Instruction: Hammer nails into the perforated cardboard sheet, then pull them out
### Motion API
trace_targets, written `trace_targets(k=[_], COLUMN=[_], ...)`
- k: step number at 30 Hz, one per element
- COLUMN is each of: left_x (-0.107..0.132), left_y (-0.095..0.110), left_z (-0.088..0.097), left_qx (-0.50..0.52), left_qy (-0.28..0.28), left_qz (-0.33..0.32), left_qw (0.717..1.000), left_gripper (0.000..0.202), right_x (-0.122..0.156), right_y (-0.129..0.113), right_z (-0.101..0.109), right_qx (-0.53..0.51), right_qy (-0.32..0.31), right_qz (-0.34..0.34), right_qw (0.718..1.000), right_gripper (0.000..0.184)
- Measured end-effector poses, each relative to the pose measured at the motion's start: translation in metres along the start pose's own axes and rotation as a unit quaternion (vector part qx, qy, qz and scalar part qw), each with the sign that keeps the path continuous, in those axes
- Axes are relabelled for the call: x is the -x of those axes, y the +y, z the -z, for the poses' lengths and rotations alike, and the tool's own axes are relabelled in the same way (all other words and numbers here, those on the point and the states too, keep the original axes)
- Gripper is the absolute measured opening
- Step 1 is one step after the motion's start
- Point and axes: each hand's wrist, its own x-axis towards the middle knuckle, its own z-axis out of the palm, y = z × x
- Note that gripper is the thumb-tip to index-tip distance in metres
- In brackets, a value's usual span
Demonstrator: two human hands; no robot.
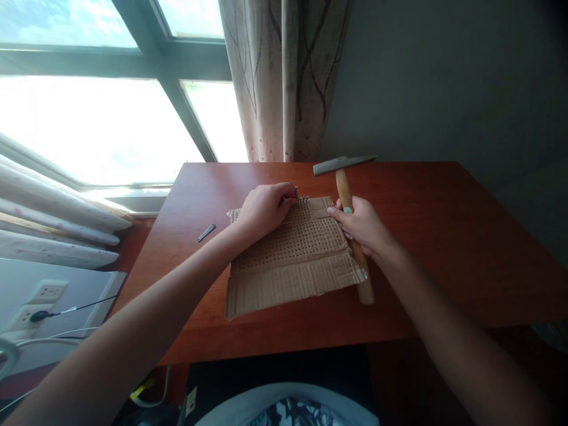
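A brown corrugated cardboard sheet [288,248], creased across and dotted with rows of small dark holes, is at the middle of the tabletop, its plain flap towards the near side. It looks light and easily bent, weaker along the creases and perforated rows, so a flat hold on the plain margins would probably suit it better than a tight pinch. At its far edge, the left hand [266,207] has thumb and fingers drawn together, seemingly pinching 1 thin grey metal nail [296,190] that stands roughly upright; just right of it is a short row of small dark metal pieces [303,200], too small to count. The nail is likely stiff, slim and apt to roll, best held by its shank. On the right, the right hand [361,222] is wrapped around a hammer with a grey metal head and pale wooden handle [343,190], its thumb over the sheet's far right corner; I cannot tell whether it presses there. The hammer should feel heavy at the head and steadier if gripped lower on the handle, whose end points near. Left of the sheet, a small bundle of loose grey nails [206,232] lies on the reddish-brown wooden tabletop [421,254]. Beyond are a pale patterned curtain [261,89] and, far left, a bright grey-framed window [102,124].
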Motion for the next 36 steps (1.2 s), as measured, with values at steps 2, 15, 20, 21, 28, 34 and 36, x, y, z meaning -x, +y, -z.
trace_targets(k=[2,15,20,21,28,34,36], left_x=[0.001,0.008,0.007,0.007,0.007,0.007,0.006], left_y=[0.0,0.002,0.002,0.002,-0.001,-0.001,-0.001], left_z=[0.0,-0.009,-0.01,-0.01,-0.011,-0.012,-0.012], left_qx=[-0.006,-0.038,-0.033,-0.031,0.021,0.023,0.021], left_qy=[0.0,0.034,0.032,0.032,0.04,0.044,0.043], left_qz=[-0.001,0.003,0.001,0.003,0.012,0.015,0.016], left_qw=[1.0,0.999,0.999,0.999,0.999,0.999,0.999], left_gripper=[0.019,0.021,0.021,0.021,0.018,0.019,0.02], right_x=[-0.001,-0.001,0.009,0.012,0.024,0.017,0.015], right_y=[0.002,-0.007,-0.04,-0.047,-0.077,-0.075,-0.074], right_z=[0.001,0.013,0.027,0.028,0.027,0.026,0.026], right_qx=[0.03,0.199,0.283,0.304,0.409,0.439,0.446], right_qy=[0.011,0.051,0.051,0.038,0.015,-0.004,-0.014], right_qz=[0.016,0.1,0.185,0.203,0.25,0.244,0.244], right_qw=[0.999,0.974,0.94,0.93,0.878,0.865,0.861], right_gripper=[0.026,0.036,0.045,0.045,0.041,0.041,0.042])
